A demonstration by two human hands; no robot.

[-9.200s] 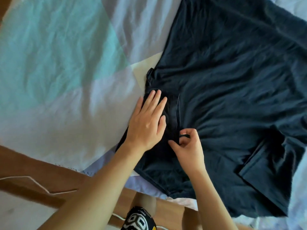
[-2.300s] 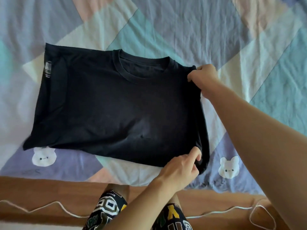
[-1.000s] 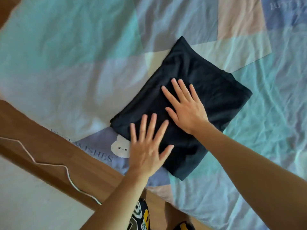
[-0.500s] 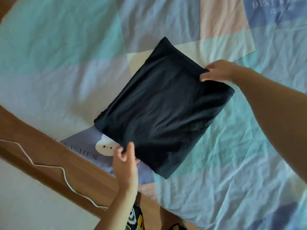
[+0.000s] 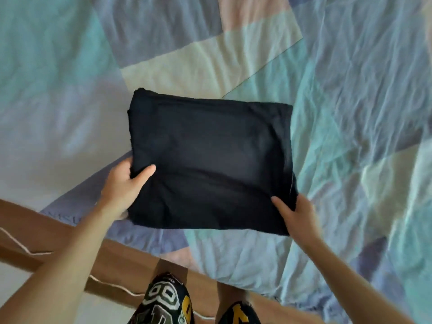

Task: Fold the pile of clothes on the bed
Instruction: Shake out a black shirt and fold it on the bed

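Note:
A black T-shirt (image 5: 210, 160), folded into a thick rectangle, is in the middle of the view over the patchwork bed sheet (image 5: 350, 113). My left hand (image 5: 124, 183) grips its near left edge, thumb on top and fingers underneath. My right hand (image 5: 294, 213) grips its near right corner the same way. Whether the far edge rests on the sheet or is lifted I cannot tell. No other clothes are in view.
The bed's wooden frame edge (image 5: 112, 258) runs across the bottom left, with a white cable (image 5: 28, 251) lying along it. My legs in patterned shorts (image 5: 168, 302) stand against the bed. Pastel sheet stretches on all sides of the shirt.
Half a second ago my right hand held the shirt's far corner and my left hovered open near it. Now both hands grip the near edge, and the shirt has turned square to me.

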